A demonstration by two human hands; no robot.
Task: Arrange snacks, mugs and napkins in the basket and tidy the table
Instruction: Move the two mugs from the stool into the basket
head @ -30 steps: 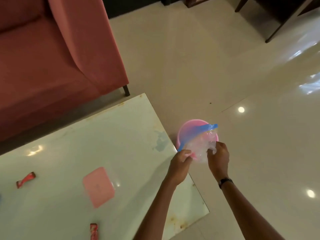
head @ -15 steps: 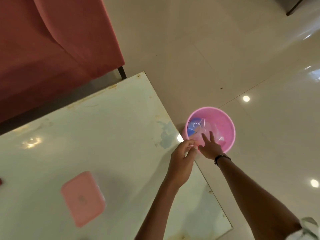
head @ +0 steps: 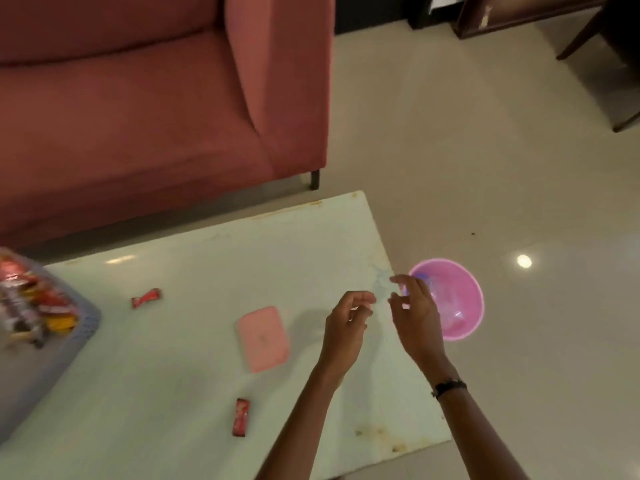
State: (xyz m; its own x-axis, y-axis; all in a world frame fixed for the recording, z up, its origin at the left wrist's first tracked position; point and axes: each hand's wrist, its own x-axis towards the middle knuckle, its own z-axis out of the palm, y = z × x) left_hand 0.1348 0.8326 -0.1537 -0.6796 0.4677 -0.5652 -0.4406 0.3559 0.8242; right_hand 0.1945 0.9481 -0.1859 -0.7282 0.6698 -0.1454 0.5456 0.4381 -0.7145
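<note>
My left hand (head: 346, 323) and my right hand (head: 414, 313) hover over the right end of the pale table (head: 194, 341), both empty with fingers loosely curled and apart. A grey basket (head: 83, 327) holding several snack packets sits at the table's left edge. Two red snack wrappers lie loose on the table: one (head: 146, 298) near the basket, another (head: 241, 416) near the front. A flat pink rectangular lid-like piece (head: 263, 337) lies at mid-table. On the floor by the table's right end stands a pink bin (head: 460, 306) with a clear plastic bag with blue trim inside.
A red sofa (head: 138, 109) runs along the far side of the table. Dark wooden furniture legs (head: 581, 36) stand at the top right on the glossy tiled floor (head: 485, 168). The table's right edge runs close to the bin.
The clear bag that both hands held over the pink bin has dropped into it. Both hands have drawn back over the table, empty. The view has swung left, showing the basket.
</note>
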